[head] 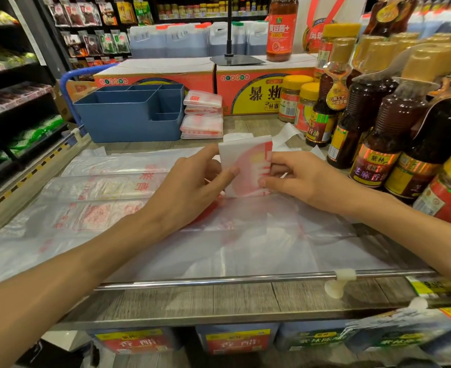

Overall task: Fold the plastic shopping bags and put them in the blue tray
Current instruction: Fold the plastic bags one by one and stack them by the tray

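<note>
Folding: head view, one bag nearly squared off, judged mid-fold.
Left hand [192,181]: fingers curled on the left edge of the folded bag [245,168], thumb against its face.
Right hand [296,179]: pinching the bag's right edge, fingers bent round it.
Bag location: held up just above the flat bags [99,192] spread across the shelf top [219,296].
Blue tray [129,115]: back left, well apart from the hands; compartments look unfilled, as far as I can see.
Folded stack [203,115]: just beside the tray's right wall.
Handling: thin film, light, slippery, springs open; likely best pinched across the layered edges.
Bottles [378,123]: crowd the right side.
</note>
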